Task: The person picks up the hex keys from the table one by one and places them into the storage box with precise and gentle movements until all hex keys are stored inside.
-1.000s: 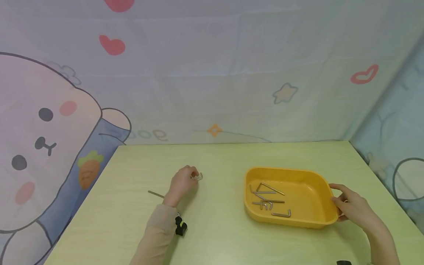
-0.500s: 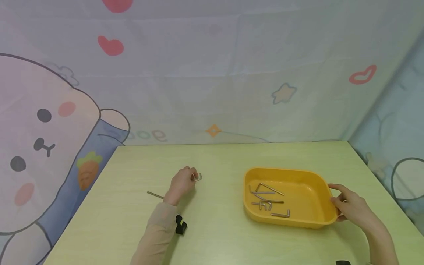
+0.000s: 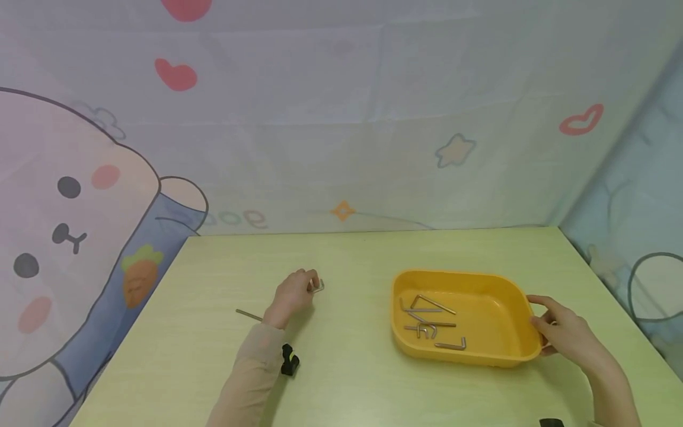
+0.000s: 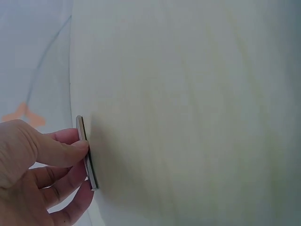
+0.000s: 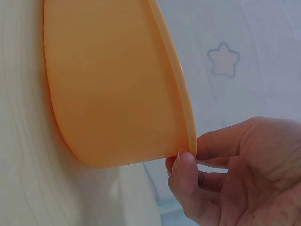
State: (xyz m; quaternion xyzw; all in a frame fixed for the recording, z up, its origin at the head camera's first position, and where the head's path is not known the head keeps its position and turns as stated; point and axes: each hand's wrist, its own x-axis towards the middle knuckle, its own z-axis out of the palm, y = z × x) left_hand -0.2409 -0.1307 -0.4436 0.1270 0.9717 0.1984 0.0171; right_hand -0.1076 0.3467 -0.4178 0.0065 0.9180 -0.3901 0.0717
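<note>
Table (image 3: 347, 356): evenly lit by soft light, with yellow-green tint.
Backdrop (image 3: 299, 89): rather dim and greyish, more lilac at far left.
Tray (image 3: 475, 344): small pale glare inside, toward the right far part.
Left hand (image 3: 292, 296): casts a soft shadow to its right near side.
Hex keys (image 3: 449, 346): fine details are slightly soft.
Wrist views: dim, muted; left one darkens along one edge.

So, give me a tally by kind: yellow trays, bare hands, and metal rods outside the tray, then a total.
Yellow tray: 1
Bare hands: 2 (left hand, right hand)
Metal rods outside the tray: 2 (bent rod in the left hand, partly hidden rod on the table)
Total: 5
</note>
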